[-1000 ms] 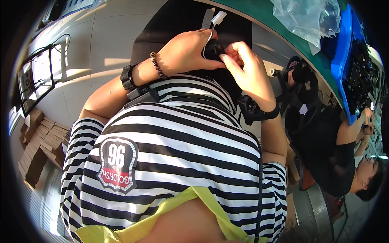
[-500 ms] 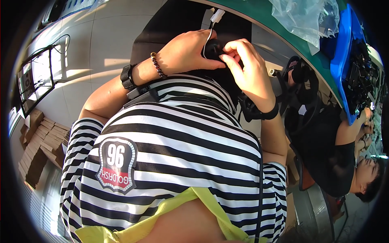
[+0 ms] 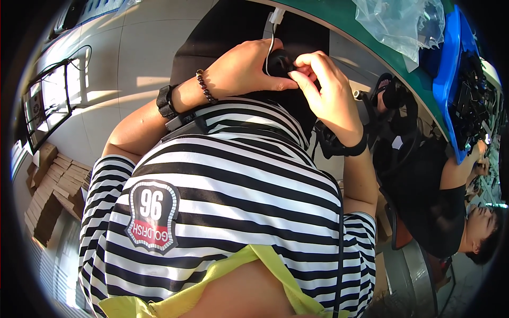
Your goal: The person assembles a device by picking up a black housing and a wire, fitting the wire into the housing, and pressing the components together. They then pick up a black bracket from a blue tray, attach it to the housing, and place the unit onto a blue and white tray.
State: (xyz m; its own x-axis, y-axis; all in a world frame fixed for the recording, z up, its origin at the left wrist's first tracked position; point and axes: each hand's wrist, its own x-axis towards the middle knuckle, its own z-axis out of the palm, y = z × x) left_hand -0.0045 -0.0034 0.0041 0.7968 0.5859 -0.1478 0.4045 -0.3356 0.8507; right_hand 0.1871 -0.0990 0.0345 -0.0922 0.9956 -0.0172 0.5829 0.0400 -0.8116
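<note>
Above my lap, my left hand [image 3: 248, 69] is closed around a small rounded black part [image 3: 279, 62], thumb along its near side. A thin white cable [image 3: 269, 52] runs from beside the part up to a white plug connector [image 3: 276, 16]. From the right, my right hand [image 3: 322, 85] pinches with thumb and forefinger at the part's right edge. Whatever lies between those fingertips is too small and shaded to make out. Dark cloth behind the part blends with its outline.
A green table [image 3: 339, 16] curves along the upper right, bearing a clear plastic bag [image 3: 397, 26] and a blue bin [image 3: 450, 79] of small black parts. A person in black [image 3: 424, 196] sits at the right. Stacked cardboard [image 3: 55, 191] stands at left.
The white connector has swung slightly left and up. The black part has turned a little between my hands, which stay in nearly the same place.
</note>
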